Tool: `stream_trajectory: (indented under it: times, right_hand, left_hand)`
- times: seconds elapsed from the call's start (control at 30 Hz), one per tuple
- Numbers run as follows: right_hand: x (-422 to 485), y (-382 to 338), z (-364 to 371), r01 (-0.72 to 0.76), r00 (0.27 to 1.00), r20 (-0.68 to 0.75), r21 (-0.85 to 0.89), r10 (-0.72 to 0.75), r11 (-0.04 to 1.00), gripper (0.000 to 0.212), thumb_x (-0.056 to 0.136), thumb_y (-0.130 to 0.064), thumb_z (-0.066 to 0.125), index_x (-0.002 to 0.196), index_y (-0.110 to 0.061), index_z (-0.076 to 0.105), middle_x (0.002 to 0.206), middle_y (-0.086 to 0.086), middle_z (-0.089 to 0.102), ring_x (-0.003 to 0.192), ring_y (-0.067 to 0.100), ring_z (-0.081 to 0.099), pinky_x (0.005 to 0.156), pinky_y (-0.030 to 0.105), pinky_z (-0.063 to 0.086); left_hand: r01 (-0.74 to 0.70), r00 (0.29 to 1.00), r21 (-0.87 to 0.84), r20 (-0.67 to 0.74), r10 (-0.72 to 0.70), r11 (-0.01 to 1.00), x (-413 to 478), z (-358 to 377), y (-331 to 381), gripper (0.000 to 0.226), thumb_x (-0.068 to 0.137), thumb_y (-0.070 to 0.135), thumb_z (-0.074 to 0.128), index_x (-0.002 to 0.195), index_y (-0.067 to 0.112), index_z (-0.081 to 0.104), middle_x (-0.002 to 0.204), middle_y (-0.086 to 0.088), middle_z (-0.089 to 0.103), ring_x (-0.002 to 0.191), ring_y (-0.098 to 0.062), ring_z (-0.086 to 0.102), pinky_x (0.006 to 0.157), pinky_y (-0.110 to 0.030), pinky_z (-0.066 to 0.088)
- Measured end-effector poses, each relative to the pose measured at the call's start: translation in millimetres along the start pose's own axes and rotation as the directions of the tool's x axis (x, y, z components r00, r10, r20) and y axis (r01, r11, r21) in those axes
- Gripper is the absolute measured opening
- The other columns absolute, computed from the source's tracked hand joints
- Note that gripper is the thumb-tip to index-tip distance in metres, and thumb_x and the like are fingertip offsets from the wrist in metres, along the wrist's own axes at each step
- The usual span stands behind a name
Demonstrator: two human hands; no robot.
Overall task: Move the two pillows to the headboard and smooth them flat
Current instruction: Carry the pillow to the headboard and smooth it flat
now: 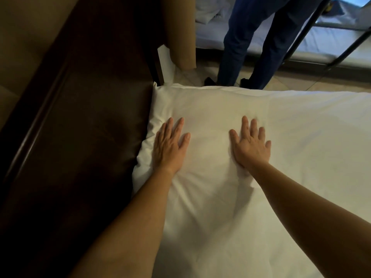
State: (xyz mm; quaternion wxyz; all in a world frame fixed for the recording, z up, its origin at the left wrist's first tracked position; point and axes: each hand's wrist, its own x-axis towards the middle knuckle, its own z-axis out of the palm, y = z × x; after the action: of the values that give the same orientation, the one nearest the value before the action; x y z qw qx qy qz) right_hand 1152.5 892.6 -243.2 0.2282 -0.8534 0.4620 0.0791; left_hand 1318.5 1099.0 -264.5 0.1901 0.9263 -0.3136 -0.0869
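Note:
A white pillow lies on the bed with its left edge against the dark brown padded headboard. My left hand rests flat on the pillow near the headboard side, fingers spread. Palm down on the same pillow, my right hand presses a shallow dent with its fingers apart. Neither hand holds anything. White fabric continues below and right of my arms; I cannot tell where a second pillow begins or ends.
The white bed sheet spreads to the right. A person in dark blue trousers stands on the tiled floor beyond the bed's far edge. Behind them is another bed with a black metal frame. A tan panel stands beside the headboard.

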Motion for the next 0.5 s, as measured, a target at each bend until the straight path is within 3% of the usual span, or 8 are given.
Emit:
stream_trajectory:
  times: [0.1,0.2,0.3,0.4,0.5]
  right_hand:
    - [-7,4,-19,-0.075,0.995,0.075,0.029,0.073,0.997,0.071,0.108,-0.068,0.011,0.169,-0.038,-0.009,0.179,-0.002,-0.009,0.164,0.031,-0.005,0.128,0.064,0.006]
    - [-26,-2,-36,-0.129,0.991,0.031,0.052,0.128,0.99,0.074,0.109,-0.065,0.01,0.171,-0.027,-0.007,0.179,0.005,-0.009,0.164,0.032,-0.006,0.13,0.06,0.006]
    - [-60,-14,-35,-0.011,1.0,-0.023,0.035,0.012,0.999,0.074,0.109,-0.066,0.013,0.171,-0.03,-0.007,0.179,0.002,-0.012,0.164,0.03,-0.006,0.131,0.054,0.003]
    - [-99,-35,-13,0.129,0.99,-0.069,0.031,-0.126,0.991,0.073,0.107,-0.068,0.012,0.171,-0.036,-0.004,0.179,-0.001,-0.009,0.164,0.027,-0.005,0.132,0.05,0.003]
    - [-134,-43,22,0.256,0.963,-0.085,-0.006,-0.256,0.967,0.07,0.107,-0.069,0.005,0.169,-0.041,-0.01,0.178,-0.004,-0.012,0.164,0.023,-0.013,0.131,0.047,-0.006]
  left_hand:
    - [0.047,0.996,-0.028,0.079,-0.045,0.999,2,-8,6,0.065,0.107,0.064,0.029,0.168,0.045,0.016,0.178,0.006,0.011,0.163,-0.017,0.011,0.132,-0.036,0.007]
    - [0.108,0.988,-0.057,0.114,-0.101,0.992,4,-30,16,0.065,0.109,0.061,0.03,0.169,0.04,0.02,0.178,0.002,0.014,0.162,-0.02,0.012,0.131,-0.041,0.009]
    - [0.117,0.993,-0.056,0.023,-0.116,0.992,-16,-53,23,0.064,0.11,0.056,0.031,0.168,0.03,0.027,0.178,-0.001,0.013,0.164,-0.022,0.007,0.132,-0.045,0.007]
    - [-0.011,0.997,-0.053,-0.081,0.007,0.999,-59,-62,28,0.061,0.111,0.05,0.038,0.168,0.03,0.029,0.177,-0.003,0.016,0.164,-0.025,0.009,0.132,-0.047,0.015]
    - [-0.112,0.989,-0.041,-0.106,0.107,0.993,-101,-49,28,0.059,0.11,0.047,0.041,0.167,0.029,0.034,0.176,-0.007,0.02,0.164,-0.029,0.013,0.131,-0.049,0.02]
